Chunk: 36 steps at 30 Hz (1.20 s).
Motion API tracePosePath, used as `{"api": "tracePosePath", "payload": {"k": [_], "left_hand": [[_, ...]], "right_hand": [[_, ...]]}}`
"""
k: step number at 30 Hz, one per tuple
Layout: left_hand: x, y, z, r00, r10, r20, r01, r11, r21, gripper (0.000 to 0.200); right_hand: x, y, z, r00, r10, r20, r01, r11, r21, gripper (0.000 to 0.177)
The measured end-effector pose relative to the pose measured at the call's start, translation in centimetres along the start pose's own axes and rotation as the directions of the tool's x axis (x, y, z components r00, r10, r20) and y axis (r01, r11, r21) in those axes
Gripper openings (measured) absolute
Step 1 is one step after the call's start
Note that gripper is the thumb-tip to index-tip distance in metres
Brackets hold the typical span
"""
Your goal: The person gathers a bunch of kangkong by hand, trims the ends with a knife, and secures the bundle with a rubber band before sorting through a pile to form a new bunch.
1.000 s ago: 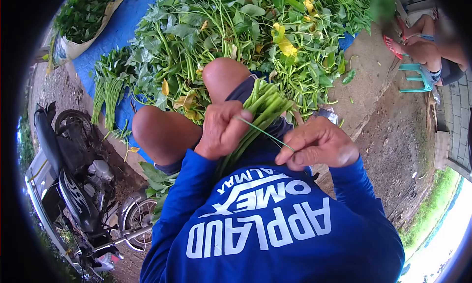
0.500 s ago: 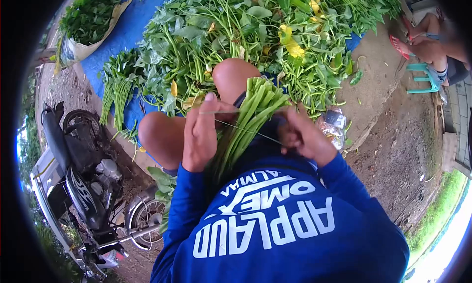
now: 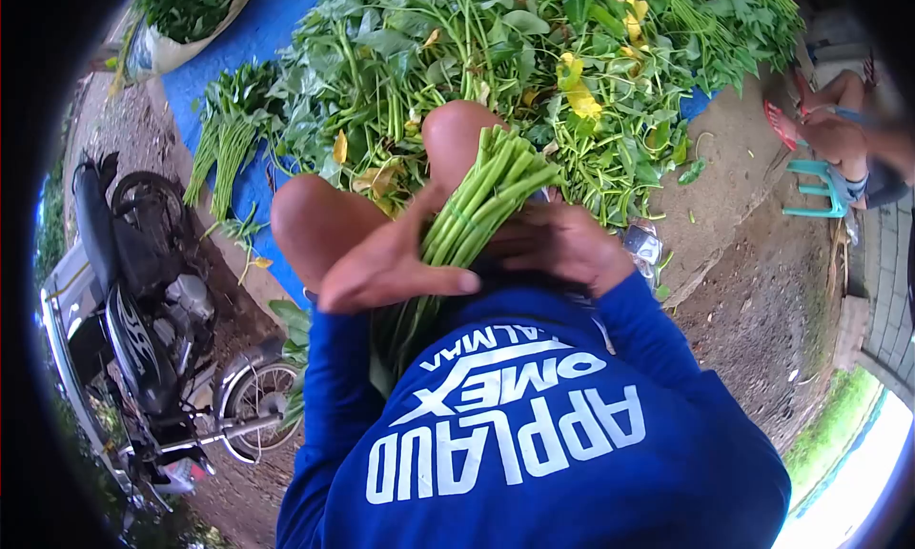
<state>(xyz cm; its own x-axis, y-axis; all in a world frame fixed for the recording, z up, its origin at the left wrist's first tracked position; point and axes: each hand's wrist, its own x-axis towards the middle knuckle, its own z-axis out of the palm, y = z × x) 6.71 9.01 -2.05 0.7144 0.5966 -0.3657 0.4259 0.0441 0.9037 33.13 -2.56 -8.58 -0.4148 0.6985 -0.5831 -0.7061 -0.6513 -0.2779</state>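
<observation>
A huge heap of leafy greens fills the far side, spread over a blue tarp, and a parked motorcycle stands off to the left (another person sits far right, well apart). Closer in, the bundle of stems lies slanted between the bare knees, cut ends pointing far and right, leafy tops tucked down toward the blue shirt. The left hand lies flat and open against the bundle's left side, fingers stretched out, gripping nothing. The right hand curls in from the right and looks clamped around the stems, though its fingertips are hidden. What looks like a thin green tie rings the bundle. The risk, I'd judge: with only one hand truly clasping, a slack tie could let stems fan out and slide to the ground.
</observation>
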Motion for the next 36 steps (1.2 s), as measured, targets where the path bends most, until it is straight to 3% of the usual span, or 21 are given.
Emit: {"api": "tracePosePath", "payload": {"k": [1, 2, 3, 4, 7, 10, 13, 17, 18, 21, 23, 24, 26, 27, 29, 31, 33, 34, 36], "left_hand": [[0.7, -0.6, 1.4, 0.993, -0.093, 0.074, 0.088, 0.994, 0.072, 0.086], [1.2, -0.9, 2.3, 0.971, -0.186, 0.148, 0.164, 0.975, 0.148, 0.089], [1.3, -0.7, 2.6, 0.970, -0.213, 0.116, 0.183, 0.957, 0.226, 0.087], [1.3, -0.3, 3.1, 0.966, -0.239, 0.098, 0.200, 0.933, 0.298, 0.084], [1.3, -0.6, 4.3, 0.974, -0.224, 0.041, 0.190, 0.899, 0.395, 0.073], [1.1, 0.7, 4.5, 0.969, -0.245, 0.032, 0.207, 0.875, 0.437, 0.072], [1.1, 1.3, 4.3, 0.962, -0.273, 0.017, 0.236, 0.857, 0.459, 0.075], [1.0, 1.0, 4.0, 0.960, -0.280, 0.006, 0.250, 0.866, 0.434, 0.075], [1.1, 1.0, 3.9, 0.956, -0.293, 0.009, 0.261, 0.868, 0.422, 0.075], [1.4, 0.3, 4.3, 0.965, -0.263, 0.022, 0.223, 0.857, 0.465, 0.071], [1.9, -0.8, 4.1, 0.964, -0.264, 0.036, 0.228, 0.886, 0.404, 0.069], [2.0, -1.1, 3.6, 0.963, -0.267, 0.033, 0.234, 0.892, 0.387, 0.068], [1.7, -0.7, 1.8, 0.984, -0.136, 0.113, 0.125, 0.987, 0.101, 0.067], [1.5, -0.5, 0.7, 0.990, -0.058, 0.129, 0.065, 0.997, -0.047, 0.067], [0.7, -0.8, -0.9, 0.983, -0.123, 0.135, 0.159, 0.941, -0.298, 0.064], [0.1, 0.3, -2.2, 0.973, -0.167, 0.157, 0.226, 0.813, -0.536, 0.062], [-0.6, 1.8, -2.4, 0.986, -0.102, 0.129, 0.147, 0.902, -0.406, 0.064], [-0.6, 1.5, -2.3, 0.990, -0.083, 0.116, 0.121, 0.916, -0.382, 0.065], [-0.7, 1.7, -1.7, 0.996, -0.047, 0.071, 0.069, 0.928, -0.366, 0.066]], "right_hand": [[-1.5, -1.5, -1.0, 0.977, -0.140, -0.162, 0.092, 0.958, -0.271, 0.039], [-2.7, -3.2, -1.4, 0.908, -0.319, -0.270, 0.135, 0.835, -0.534, 0.036], [-3.2, -4.6, -1.5, 0.777, -0.583, -0.236, 0.192, 0.578, -0.793, 0.032], [-4.0, -5.5, -1.4, 0.609, -0.785, -0.115, 0.147, 0.255, -0.956, 0.028], [-4.6, -6.9, 0.6, 0.650, -0.716, 0.255, 0.431, 0.071, -0.900, 0.027], [-3.5, -7.8, 4.0, 0.693, -0.543, 0.475, 0.310, -0.370, -0.876, 0.026], [-2.6, -8.4, 5.3, 0.713, -0.399, 0.577, 0.275, -0.598, -0.753, 0.033], [-2.6, -6.8, 4.3, 0.663, -0.401, 0.633, 0.198, -0.721, -0.664, 0.039], [-2.4, -5.9, 3.7, 0.609, -0.446, 0.655, 0.153, -0.745, -0.650, 0.035], [1.4, -3.1, 0.0, 0.506, -0.661, 0.555, 0.130, -0.577, -0.806, 0.025], [4.3, -3.5, -0.4, 0.503, -0.731, 0.461, 0.165, -0.442, -0.881, 0.019], [4.5, -4.2, -0.1, 0.566, -0.703, 0.430, 0.128, -0.441, -0.888, 0.020], [3.4, -5.3, 2.4, 0.522, -0.845, 0.118, 0.400, 0.120, -0.908, 0.029], [2.8, -5.9, 3.1, 0.549, -0.835, -0.039, 0.520, 0.378, -0.766, 0.035], [1.1, -6.5, 2.3, 0.600, -0.784, -0.159, 0.520, 0.533, -0.668, 0.048], [0.6, -5.6, 3.0, 0.774, -0.623, -0.109, 0.458, 0.671, -0.583, 0.047], [0.4, -3.9, 5.5, 0.889, -0.449, -0.094, 0.371, 0.823, -0.430, 0.047], [1.2, -2.9, 6.5, 0.794, -0.603, -0.076, 0.512, 0.731, -0.451, 0.046], [1.6, -2.3, 7.8, 0.473, -0.881, 0.010, 0.636, 0.334, -0.696, 0.041]]}}
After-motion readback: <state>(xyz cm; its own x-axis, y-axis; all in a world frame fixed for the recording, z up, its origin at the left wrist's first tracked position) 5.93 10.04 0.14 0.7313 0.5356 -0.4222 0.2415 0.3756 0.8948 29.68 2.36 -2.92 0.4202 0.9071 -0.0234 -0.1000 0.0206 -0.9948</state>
